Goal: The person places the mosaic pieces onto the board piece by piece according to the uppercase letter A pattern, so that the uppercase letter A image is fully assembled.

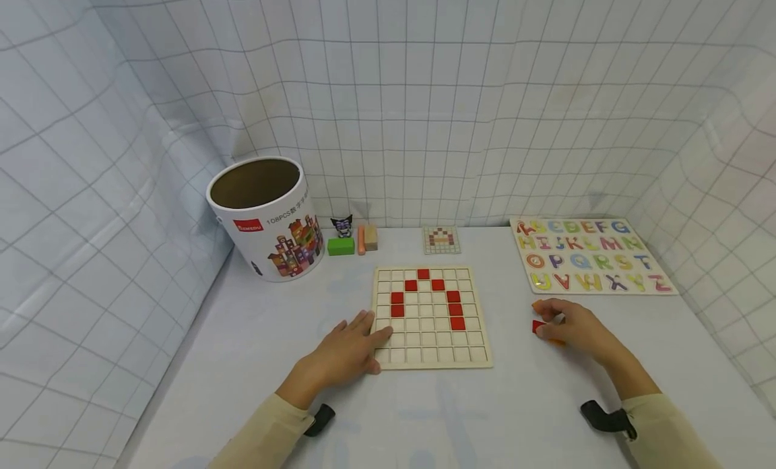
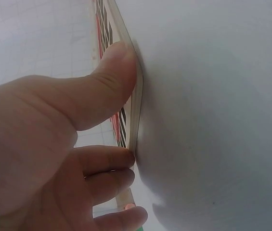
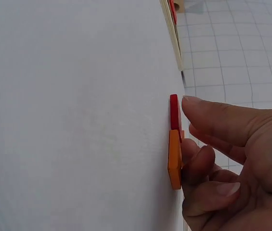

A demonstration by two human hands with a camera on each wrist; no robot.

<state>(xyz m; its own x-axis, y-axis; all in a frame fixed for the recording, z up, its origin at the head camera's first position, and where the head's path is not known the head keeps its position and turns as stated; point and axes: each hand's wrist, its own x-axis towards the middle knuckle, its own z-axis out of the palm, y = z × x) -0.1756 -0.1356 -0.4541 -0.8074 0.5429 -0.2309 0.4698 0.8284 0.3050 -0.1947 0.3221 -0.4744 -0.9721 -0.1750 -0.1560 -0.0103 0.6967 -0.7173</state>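
Observation:
A pale wooden grid board lies flat, with several red square tiles set in an arch of its cells. At its left edge rests my left hand, fingers extended, thumb over the near-left part of the board. To the right of the board, my right hand reaches down with bent fingers over a few loose tiles. Its thumb is at a red tile, while the other fingers touch or nearly touch an orange tile. Another orange piece shows by the index fingertip. No tile is lifted.
A small pattern card lies behind the board. Farther left stand a green block, an orange stick, a wooden block, a dark figurine and a large white bucket. An alphabet board lies back right.

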